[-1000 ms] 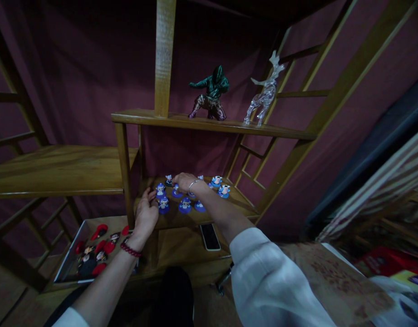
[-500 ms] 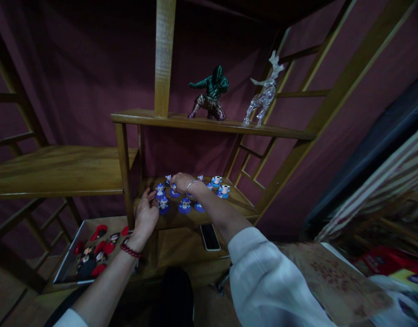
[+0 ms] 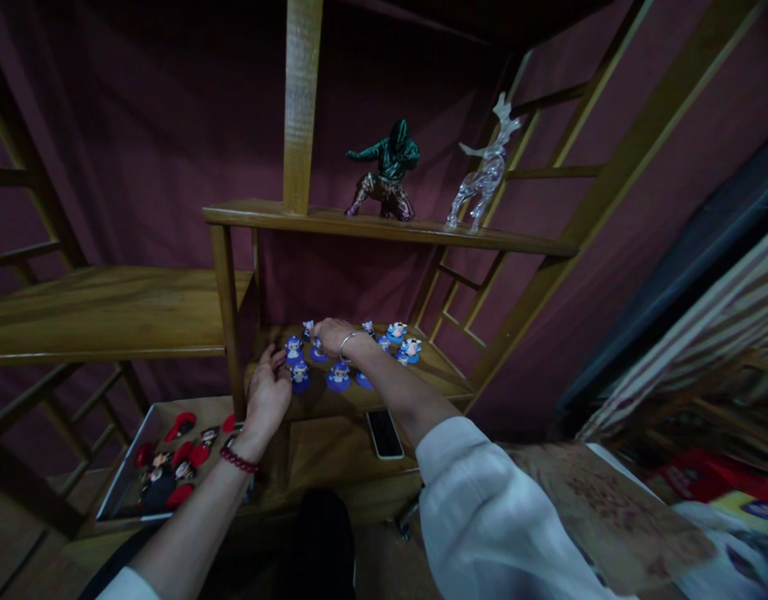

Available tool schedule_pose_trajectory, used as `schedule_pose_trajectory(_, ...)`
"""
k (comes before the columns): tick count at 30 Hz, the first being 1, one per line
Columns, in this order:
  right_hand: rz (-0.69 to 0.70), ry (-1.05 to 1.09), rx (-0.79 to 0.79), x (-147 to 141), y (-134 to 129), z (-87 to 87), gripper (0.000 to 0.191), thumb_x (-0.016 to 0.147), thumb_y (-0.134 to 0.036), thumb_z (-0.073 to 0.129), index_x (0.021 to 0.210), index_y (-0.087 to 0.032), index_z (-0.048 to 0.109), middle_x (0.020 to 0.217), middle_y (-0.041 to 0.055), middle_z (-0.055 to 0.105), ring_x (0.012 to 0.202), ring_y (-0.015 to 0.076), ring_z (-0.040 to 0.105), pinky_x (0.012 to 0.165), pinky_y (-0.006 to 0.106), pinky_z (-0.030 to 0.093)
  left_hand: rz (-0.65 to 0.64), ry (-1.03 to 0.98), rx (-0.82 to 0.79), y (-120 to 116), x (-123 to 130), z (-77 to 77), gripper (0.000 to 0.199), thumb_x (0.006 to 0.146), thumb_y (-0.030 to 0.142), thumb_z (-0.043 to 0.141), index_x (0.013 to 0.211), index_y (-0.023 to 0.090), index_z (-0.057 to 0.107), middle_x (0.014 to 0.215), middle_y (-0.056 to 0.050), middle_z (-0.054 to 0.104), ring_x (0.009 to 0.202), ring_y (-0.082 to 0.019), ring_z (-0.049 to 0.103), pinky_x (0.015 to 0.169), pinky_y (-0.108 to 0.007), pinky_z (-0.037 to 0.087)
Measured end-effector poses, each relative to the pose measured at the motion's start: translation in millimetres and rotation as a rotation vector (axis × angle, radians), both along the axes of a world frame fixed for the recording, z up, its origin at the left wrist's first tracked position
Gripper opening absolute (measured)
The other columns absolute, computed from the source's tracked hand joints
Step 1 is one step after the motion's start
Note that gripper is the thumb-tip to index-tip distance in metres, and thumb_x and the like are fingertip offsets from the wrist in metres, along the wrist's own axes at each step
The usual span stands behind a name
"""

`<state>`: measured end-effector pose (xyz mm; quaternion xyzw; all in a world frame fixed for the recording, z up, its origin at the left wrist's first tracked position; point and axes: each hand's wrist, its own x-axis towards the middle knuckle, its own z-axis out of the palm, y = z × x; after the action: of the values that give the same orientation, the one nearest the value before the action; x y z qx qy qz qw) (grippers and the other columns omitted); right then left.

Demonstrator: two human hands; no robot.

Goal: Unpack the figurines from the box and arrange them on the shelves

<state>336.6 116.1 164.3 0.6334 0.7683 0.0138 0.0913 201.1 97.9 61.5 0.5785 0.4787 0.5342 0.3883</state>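
Note:
Several small purple-based figurines stand upright in rows on the lower wooden shelf point(image 3: 308, 407). My right hand point(image 3: 334, 337), with a silver bangle at the wrist, reaches over them. Its fingers are bent down and closed around the top of one purple figurine point(image 3: 319, 352); the fingertips are partly hidden. At the left end of the rows, my left hand point(image 3: 268, 392) is open, fingers stretched beside a purple figurine point(image 3: 294, 348) and the front-left figurine point(image 3: 299, 377). Light-blue-and-white figurines point(image 3: 410, 348) stand at the right end. My right forearm covers part of the group.
Below the shelf lies a black-screened phone point(image 3: 384, 435). A white-edged box point(image 3: 117, 477) at lower left holds several red-and-black figurines. Overhead, the upper shelf point(image 3: 333, 222) bears a green crouching statue point(image 3: 389, 171) and a clear deer figure point(image 3: 484, 179). A wooden post point(image 3: 230, 308) stands left of my left hand.
Both hands keep almost the same places. The right hand and forearm have shifted very slightly left, and a little more of the figurines beside the forearm shows.

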Motion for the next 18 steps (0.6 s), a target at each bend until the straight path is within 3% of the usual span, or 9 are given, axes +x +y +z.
schedule_pose_trajectory(6, 0.032, 0.016, 0.003, 6, 9, -8.4, 0.034, 0.067, -0.016, 0.059, 0.1, -0.023, 0.064, 0.102, 0.0034, 0.066, 0.087, 0.017, 0.062, 0.062, 0.019, 0.042, 0.01, 0.073, 0.007, 2, -1, -3.9, 0.053, 0.076, 0.007, 0.045, 0.128, 0.01, 0.036, 0.117, -0.015, 0.058, 0.105, -0.019, 0.057, 0.093, -0.034, 0.043)
schedule_pose_trajectory(14, 0.033, 0.093, 0.039, 19, 3, 3.7, 0.048, 0.067, -0.041, 0.063, 0.113, -0.03, 0.057, 0.118, 0.0019, 0.059, 0.103, 0.02, 0.056, 0.077, 0.022, 0.043, 0.004, 0.07, 0.017, -1, -2, -0.9, 0.052, 0.076, 0.007, 0.045, 0.127, 0.009, 0.037, 0.116, -0.015, 0.059, 0.107, -0.019, 0.055, 0.094, -0.035, 0.042)
schedule_pose_trajectory(18, 0.01, 0.082, 0.062, 32, 2, 8.5, 0.044, 0.071, -0.042, 0.059, 0.112, -0.027, 0.058, 0.113, 0.0031, 0.062, 0.101, 0.0197, 0.057, 0.077, 0.023, 0.043, -0.003, 0.024, 0.014, -1, -2, -1.9, 0.052, 0.075, 0.004, 0.043, 0.126, 0.011, 0.038, 0.116, -0.014, 0.058, 0.107, -0.017, 0.055, 0.094, -0.033, 0.042)
